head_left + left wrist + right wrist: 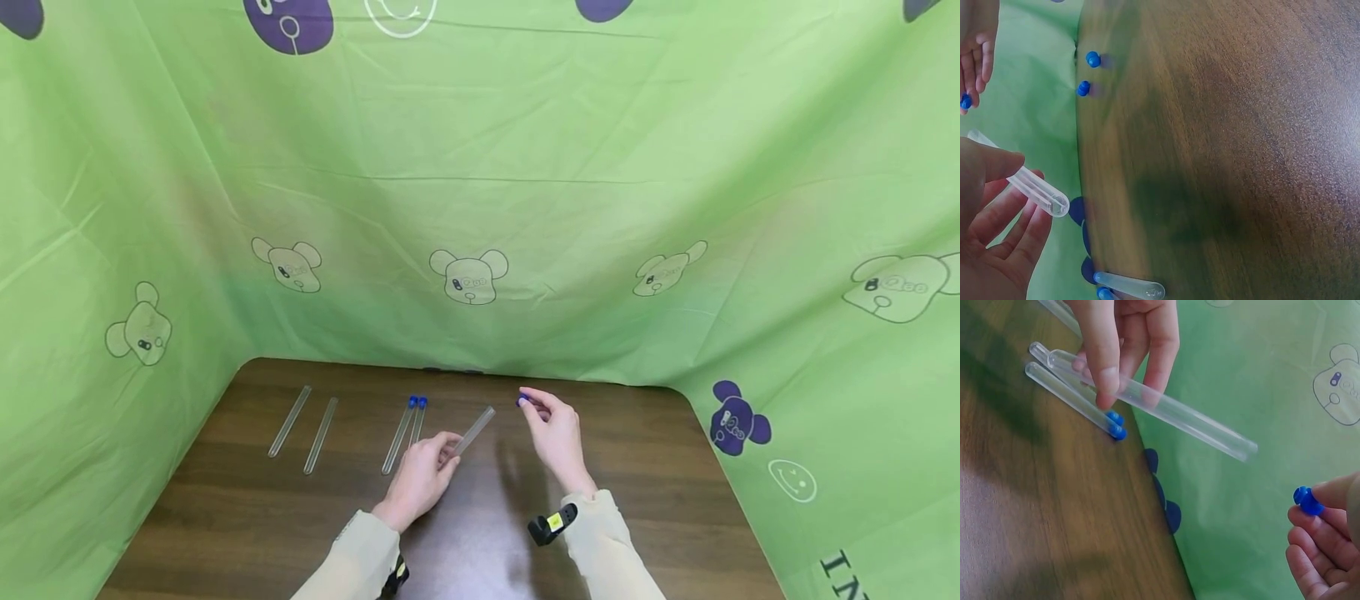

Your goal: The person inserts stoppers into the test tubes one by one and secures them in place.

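The left hand holds an open test tube by its rounded end, fingers curled round it, mouth pointing away and raised off the tabletop. The right hand pinches a blue stopper between thumb and fingertips, just beside the tube's mouth but not touching it. Judged from the layout, two capped tubes lying side by side are finished; the held tube is not yet stoppered, and two uncapped tubes lie further left, untouched. Two loose stoppers rest near the tabletop's far edge in the left wrist view. In the head view these loose stoppers cannot be made out. The left wrist view cuts off most of the held tube. A green printed cloth surrounds the tabletop.
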`<state>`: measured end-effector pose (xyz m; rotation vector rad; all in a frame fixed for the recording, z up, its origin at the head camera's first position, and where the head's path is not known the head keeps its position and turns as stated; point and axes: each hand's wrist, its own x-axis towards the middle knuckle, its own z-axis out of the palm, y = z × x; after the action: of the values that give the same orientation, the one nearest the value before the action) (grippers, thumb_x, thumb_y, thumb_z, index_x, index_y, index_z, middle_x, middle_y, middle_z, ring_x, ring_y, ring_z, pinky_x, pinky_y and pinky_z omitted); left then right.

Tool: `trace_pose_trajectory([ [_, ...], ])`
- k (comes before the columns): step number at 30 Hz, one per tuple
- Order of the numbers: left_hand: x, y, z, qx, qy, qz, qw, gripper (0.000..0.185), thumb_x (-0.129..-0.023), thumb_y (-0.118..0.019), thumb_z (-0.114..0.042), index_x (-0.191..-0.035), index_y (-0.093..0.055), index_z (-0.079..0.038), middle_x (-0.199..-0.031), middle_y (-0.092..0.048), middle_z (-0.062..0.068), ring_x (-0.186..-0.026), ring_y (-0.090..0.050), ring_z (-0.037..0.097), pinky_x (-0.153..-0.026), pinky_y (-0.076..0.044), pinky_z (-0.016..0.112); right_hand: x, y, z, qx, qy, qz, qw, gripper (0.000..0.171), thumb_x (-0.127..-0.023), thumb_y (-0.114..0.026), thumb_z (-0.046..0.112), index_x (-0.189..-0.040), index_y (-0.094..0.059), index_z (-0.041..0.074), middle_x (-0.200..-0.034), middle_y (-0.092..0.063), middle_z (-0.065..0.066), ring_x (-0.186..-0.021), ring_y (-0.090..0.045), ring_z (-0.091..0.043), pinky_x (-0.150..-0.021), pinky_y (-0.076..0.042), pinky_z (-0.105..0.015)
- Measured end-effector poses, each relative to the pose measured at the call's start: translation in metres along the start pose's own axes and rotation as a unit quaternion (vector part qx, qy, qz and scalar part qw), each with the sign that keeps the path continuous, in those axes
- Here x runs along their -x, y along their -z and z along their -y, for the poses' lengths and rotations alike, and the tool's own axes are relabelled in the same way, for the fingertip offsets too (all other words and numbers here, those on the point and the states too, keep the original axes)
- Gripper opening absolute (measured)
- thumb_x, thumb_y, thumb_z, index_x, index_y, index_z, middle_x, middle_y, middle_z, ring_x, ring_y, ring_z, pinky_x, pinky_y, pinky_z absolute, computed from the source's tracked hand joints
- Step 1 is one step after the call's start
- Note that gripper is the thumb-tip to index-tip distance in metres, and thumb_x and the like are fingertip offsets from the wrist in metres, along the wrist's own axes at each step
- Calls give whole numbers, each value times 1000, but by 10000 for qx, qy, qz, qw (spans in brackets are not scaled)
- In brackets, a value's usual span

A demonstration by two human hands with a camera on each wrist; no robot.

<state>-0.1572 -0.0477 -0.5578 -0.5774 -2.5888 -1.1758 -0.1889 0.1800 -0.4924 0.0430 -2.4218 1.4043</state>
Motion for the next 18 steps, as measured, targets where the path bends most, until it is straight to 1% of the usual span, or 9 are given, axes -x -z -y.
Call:
trace_pose_trajectory([
  [3,0,0,-1,7,22,53,10000,25,-91,-76,-7,-115,-70,-8,-88,-71,-3,-80,-65,10,-72,-55,31,0,-1,0,-7,-19,29,10000,22,-97,-71,10,-118,-76,6,-100,-76,-7,-86,-73,-23,-76,-56,-27],
  [10,0,-2,-2,-84,-46,44,9999,27,-90,-77,-7,-116,-70,-9,-87,-71,-4,-79,-64,9,-72,-54,30,1,-4,-1,-83,-14,106,9999,21,-97,-70,11,-117,-76,7,-100,-76,-7,-88,-73,-29,-74,-56,-27],
  [15,1,-3,-3,-101,-57,47,9999,27,-90,-77,-8,-116,-71,-11,-87,-71,-6,-79,-63,8,-72,-54,30,2,-6,-1,-112,-21,162,9998,21,-97,-70,11,-117,-77,6,-102,-76,-8,-88,-73,-27,-71,-53,-23],
  [18,1,-4,-3,-94,-67,47,9999,27,-90,-77,-8,-116,-71,-11,-88,-71,-6,-79,-63,8,-71,-54,30,3,-7,-2,-106,-14,199,9997,21,-97,-70,11,-117,-77,6,-103,-76,-8,-88,-73,-27,-72,-52,-23],
])
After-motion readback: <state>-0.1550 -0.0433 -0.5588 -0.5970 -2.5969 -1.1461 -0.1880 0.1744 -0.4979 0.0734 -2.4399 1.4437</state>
